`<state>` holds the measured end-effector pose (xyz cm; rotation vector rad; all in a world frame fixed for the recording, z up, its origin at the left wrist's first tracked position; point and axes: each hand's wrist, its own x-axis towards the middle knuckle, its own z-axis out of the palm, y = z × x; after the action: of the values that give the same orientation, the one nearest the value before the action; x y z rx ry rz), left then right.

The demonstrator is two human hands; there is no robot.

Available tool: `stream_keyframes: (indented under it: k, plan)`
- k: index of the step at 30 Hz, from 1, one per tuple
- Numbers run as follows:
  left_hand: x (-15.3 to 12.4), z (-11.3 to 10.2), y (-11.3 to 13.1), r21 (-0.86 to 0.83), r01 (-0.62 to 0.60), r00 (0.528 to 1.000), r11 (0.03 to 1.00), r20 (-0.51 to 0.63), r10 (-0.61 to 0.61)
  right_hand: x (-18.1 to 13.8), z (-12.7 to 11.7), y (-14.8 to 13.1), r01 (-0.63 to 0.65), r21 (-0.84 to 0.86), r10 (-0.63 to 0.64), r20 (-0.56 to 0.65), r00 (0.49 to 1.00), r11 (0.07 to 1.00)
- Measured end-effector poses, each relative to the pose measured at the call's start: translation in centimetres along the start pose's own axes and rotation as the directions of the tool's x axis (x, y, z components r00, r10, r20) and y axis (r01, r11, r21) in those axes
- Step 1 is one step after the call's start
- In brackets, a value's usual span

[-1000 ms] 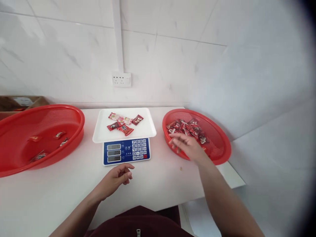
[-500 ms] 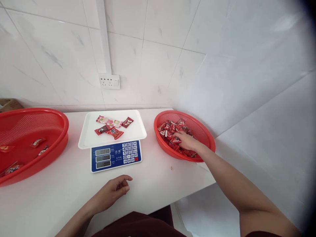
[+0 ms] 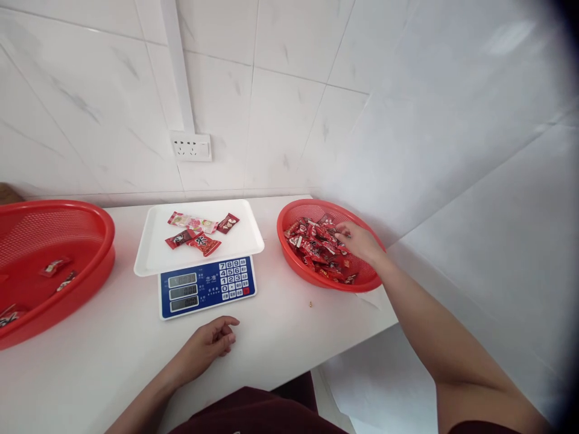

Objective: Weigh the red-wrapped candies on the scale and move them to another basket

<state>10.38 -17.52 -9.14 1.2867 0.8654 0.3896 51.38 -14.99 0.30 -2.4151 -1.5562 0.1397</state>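
Observation:
My left hand (image 3: 208, 345) rests over the white table in front of the scale, loosely curled with the index finger stretched out, holding nothing. My right hand (image 3: 359, 240) reaches into the right red basket (image 3: 307, 274), over a heap of red-wrapped candies (image 3: 316, 244). Its thumb and fingers are bent and apart at the far side of the heap; no candy shows clearly between them. On the scale's white tray (image 3: 156, 256) lie a long pink-and-white packet (image 3: 192, 223), a small dark-red packet (image 3: 228, 223), a dark packet (image 3: 181, 239) and a red packet (image 3: 204, 244).
The blue-faced digital scale (image 3: 208, 286) stands mid-table (image 3: 271, 337). A larger red basket (image 3: 97, 265) on the left holds a few wrapped pieces (image 3: 55, 266). A tiny gold-coloured bit (image 3: 310, 304) lies by the right basket. Behind is a tiled wall with a socket (image 3: 191, 146).
My right hand has shifted towards the back right within the basket, uncovering more of the candies. My left hand is almost still. The whole view has shifted slightly.

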Motion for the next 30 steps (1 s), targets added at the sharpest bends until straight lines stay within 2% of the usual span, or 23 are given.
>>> stream_keyframes:
  k: [3,7,12,15,18,22,24,27,30]
  plan:
    - [0.1,0.1,-0.1,0.011,-0.01,1.0,1.0,-0.029,0.01,-0.1,0.2,-1.4,0.065,-0.018,-0.063,0.091,0.994,0.998]
    - [0.2,0.3,-0.1,0.031,-0.005,0.998,1.0,-0.058,0.006,0.6,1.9,-3.2,0.19,-0.047,-0.173,0.246,0.954,0.981]
    - [0.3,0.3,-0.4,0.025,-0.025,0.997,0.999,-0.079,0.027,1.7,4.8,-4.6,0.233,-0.178,-0.171,0.307,0.936,0.956]
    - [0.4,0.2,-1.1,0.053,-0.03,0.997,0.998,-0.07,0.033,1.5,5.6,-4.9,0.277,-0.214,-0.19,0.353,0.916,0.937]
    - [0.6,0.2,-1.9,0.09,-0.023,0.997,0.996,-0.065,0.029,1.2,5.2,-4.8,0.314,-0.235,-0.207,0.392,0.897,0.92]
    - [0.8,0.2,-2.2,0.113,-0.028,0.997,0.993,-0.067,0.036,1.3,2.9,-5.1,0.321,-0.256,-0.21,0.381,0.9,0.912]
    - [0.8,0.2,-2.2,0.113,-0.03,0.997,0.993,-0.068,0.038,1.1,1.3,-5.9,0.29,-0.198,-0.221,0.309,0.925,0.936]
    - [0.8,0.1,-2.3,0.109,-0.045,0.996,0.993,-0.07,0.052,0.1,-0.7,-8.1,0.196,0.033,-0.199,0.183,0.963,0.98]
    - [0.7,0.1,-2.6,0.113,-0.062,0.995,0.992,-0.065,0.07,-0.9,-0.9,-10.8,0.109,0.334,-0.186,0.208,0.96,0.936]
